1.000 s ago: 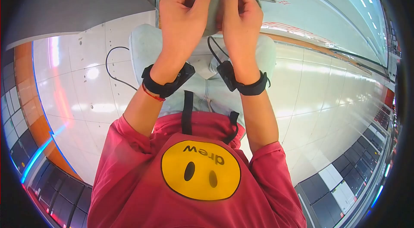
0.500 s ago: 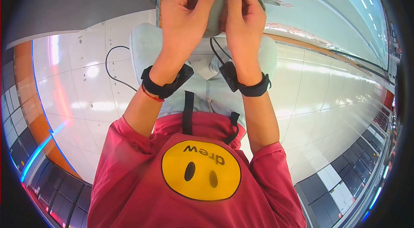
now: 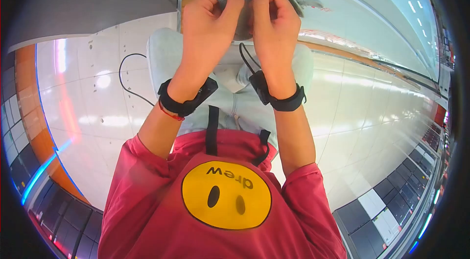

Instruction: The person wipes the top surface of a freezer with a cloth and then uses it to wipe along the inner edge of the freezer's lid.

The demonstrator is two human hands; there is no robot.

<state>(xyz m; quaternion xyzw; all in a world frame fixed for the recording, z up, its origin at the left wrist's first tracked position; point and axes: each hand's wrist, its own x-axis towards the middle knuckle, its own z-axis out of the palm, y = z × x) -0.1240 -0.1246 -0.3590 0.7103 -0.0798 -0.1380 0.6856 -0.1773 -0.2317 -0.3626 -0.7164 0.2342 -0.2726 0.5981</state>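
A grey, soft cloth piece [image 3: 243,24] with a paler upper edge is stretched between my hands at the top of the head view. My left hand [image 3: 209,26] pinches its left part, thumb on top and fingers curled behind. My right hand [image 3: 274,24] grips it the same way a little to the right, the two thumbs close together. Most of the fingertips are hidden behind the fabric, and its exact kind does not show. Each wrist wears a black strap with a small box.
A pale, glossy white surface [image 3: 342,9] rises just beyond the cloth. At upper left stands a dark grey panel [image 3: 88,4]. A thin black cable [image 3: 120,70] loops over the tiled floor [image 3: 83,107] beside my knees. Rows of dark boxes [image 3: 387,210] line the right.
Both hands have come slightly nearer to me with the cloth. Its upper edge is now opened out flatter and wider, and the thumbs sit a bit lower on it.
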